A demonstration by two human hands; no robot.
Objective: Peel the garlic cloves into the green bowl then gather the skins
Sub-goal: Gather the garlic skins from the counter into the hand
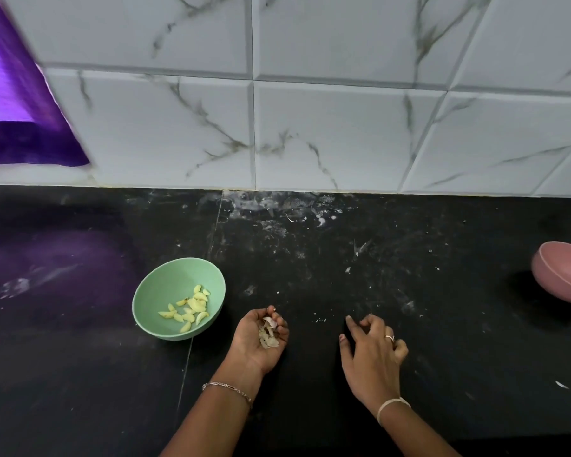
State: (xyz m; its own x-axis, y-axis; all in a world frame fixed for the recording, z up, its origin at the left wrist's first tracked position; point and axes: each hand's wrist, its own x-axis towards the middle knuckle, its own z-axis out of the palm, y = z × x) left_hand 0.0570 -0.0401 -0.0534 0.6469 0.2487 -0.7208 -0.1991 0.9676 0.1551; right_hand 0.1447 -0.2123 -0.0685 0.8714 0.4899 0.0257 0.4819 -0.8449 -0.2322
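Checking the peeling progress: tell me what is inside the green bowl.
Inside the green bowl lies a loose heap of peeled garlic cloves, with nothing else visible. Anything beneath the heap is covered.

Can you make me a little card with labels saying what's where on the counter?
green bowl: holds peeled garlic cloves
left hand: palm up, cupping garlic skins
right hand: low over the black counter, fingers partly curled, nothing seen in it
pink bowl: tilted, at the far right edge
white scrap: on the counter, right of the right hand
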